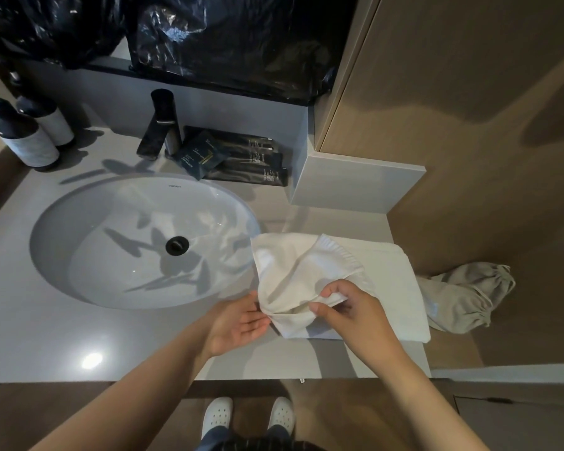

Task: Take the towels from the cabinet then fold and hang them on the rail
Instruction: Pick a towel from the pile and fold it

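Right hand [355, 315] pinches small white towel [293, 275] atop folded towel [401, 288]; left hand [238, 323], fingers spread, touches its edge; counter [46, 336] beside sink [79, 242].

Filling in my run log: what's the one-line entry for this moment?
stage: folding | right hand pinches small towel | left hand open at its edge | folded towel underneath, on counter

Illegible print on packets [202, 156] and sink [175, 186]

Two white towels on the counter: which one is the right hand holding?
The smaller, rumpled towel on top, its near edge pinched by the right hand. The larger towel lies folded flat beneath it.
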Action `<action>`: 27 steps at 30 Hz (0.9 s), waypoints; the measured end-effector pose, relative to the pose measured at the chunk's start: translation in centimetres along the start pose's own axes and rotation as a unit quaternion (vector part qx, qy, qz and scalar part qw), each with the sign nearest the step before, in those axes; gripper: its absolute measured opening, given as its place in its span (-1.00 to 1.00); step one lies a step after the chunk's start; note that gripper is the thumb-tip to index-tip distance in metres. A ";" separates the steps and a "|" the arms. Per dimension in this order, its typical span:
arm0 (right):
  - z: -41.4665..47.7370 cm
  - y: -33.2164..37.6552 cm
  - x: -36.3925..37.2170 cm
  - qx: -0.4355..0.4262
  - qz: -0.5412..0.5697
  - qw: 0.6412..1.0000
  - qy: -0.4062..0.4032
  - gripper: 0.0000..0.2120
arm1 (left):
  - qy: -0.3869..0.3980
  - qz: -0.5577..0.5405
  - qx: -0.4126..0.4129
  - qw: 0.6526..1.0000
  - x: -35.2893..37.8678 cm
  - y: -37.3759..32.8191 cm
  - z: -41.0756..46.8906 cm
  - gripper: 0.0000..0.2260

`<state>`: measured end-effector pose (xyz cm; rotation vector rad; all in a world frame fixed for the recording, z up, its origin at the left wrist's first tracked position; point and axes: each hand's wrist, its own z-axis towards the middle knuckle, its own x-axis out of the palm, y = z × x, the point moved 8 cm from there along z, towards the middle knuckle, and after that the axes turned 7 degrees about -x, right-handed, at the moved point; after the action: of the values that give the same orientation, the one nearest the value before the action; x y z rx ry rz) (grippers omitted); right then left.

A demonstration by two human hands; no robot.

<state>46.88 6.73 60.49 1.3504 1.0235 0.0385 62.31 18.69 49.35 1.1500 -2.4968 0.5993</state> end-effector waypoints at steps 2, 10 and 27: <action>-0.1 0.1 -0.1 0.001 -0.002 1.000 0.000 -0.82 | 0.013 -0.016 -0.007 1.000 -0.2 -0.1 0.1 -0.74; -0.4 0.9 -0.5 -0.013 -0.005 1.000 -0.001 -0.86 | -0.074 -0.001 0.072 0.995 -1.6 -1.8 -0.4 -0.93; -0.2 3.3 1.8 -0.056 -0.094 0.993 0.051 -0.76 | -0.179 0.414 0.384 0.806 0.1 -4.4 -4.9 -0.91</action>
<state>49.49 8.86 62.12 1.1563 1.2143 0.0242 66.27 18.50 54.66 0.2399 -3.1364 1.9141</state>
